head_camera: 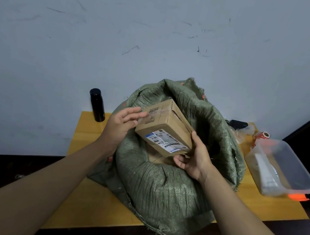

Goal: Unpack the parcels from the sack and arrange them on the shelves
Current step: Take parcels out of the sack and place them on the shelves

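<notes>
Sack [164, 196]: open, another box inside.
Box [165, 128]: above sack mouth, tilted.
L hand [121, 125]: fingers flat on box end.
R hand [194, 158]: grasps box corner.
Tub [303, 175]: near table's right edge.

Yellow wooden table [87, 127], green sack [163, 189] (open), black bottle [97, 106], clear tub [283, 170]
</notes>
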